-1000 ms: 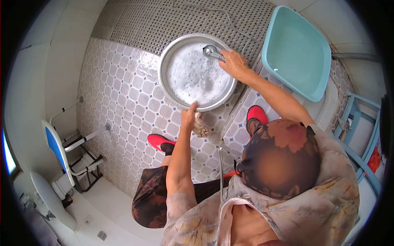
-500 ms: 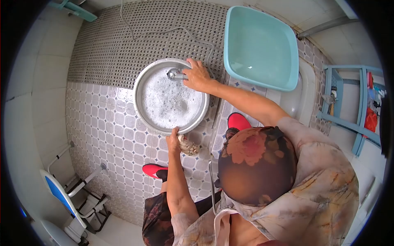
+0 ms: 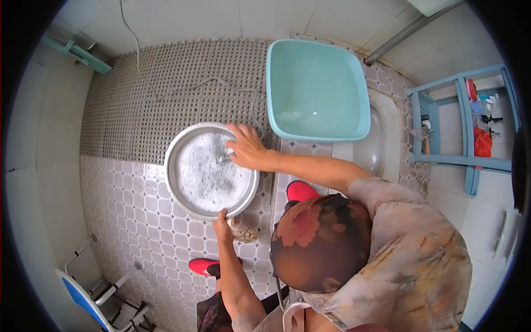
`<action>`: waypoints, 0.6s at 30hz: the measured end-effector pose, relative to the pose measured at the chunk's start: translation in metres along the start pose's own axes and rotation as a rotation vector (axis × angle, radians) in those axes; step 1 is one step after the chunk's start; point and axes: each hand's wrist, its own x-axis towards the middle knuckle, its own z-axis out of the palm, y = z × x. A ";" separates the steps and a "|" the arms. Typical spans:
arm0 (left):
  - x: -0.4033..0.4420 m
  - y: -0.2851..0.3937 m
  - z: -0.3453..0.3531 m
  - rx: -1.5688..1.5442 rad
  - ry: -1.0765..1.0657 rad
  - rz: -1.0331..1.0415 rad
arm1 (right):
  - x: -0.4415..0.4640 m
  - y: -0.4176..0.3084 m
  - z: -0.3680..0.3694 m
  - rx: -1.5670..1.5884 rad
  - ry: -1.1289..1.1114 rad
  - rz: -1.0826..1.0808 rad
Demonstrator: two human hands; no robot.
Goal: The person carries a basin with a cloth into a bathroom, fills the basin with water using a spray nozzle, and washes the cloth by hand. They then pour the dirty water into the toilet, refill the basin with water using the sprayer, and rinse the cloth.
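The left hand (image 3: 222, 228) has its thumb over the near rim of a round metal basin (image 3: 171, 185), which stands on the tiled floor (image 3: 149, 221) full of white suds (image 3: 207, 177), with its fingers clamped on that edge and a beige bundle (image 3: 243, 231) beside it. Over the basin's far right side, the right hand (image 3: 247, 148) has its fingers closed around a shower head (image 3: 223, 159), the grip largely hidden by the hand itself. A light-blue tub (image 3: 318, 88) holding water sits beyond, near the right forearm.
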 end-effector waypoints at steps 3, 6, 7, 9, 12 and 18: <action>0.006 -0.006 -0.006 0.015 -0.035 0.002 | -0.032 0.015 -0.023 0.512 0.076 0.011; 0.007 -0.007 -0.007 0.012 -0.052 -0.017 | -0.079 0.037 -0.041 1.393 -0.119 0.610; 0.005 -0.006 -0.004 -0.010 -0.031 0.004 | -0.094 0.042 -0.053 1.542 -0.064 0.738; 0.006 -0.006 -0.004 -0.001 -0.035 -0.008 | -0.116 0.059 -0.073 1.688 -0.005 0.862; 0.007 -0.008 -0.007 0.010 -0.042 -0.022 | -0.134 0.088 -0.084 2.068 0.336 1.075; 0.010 -0.014 -0.004 -0.063 0.019 0.031 | -0.136 0.139 -0.070 1.979 0.619 0.987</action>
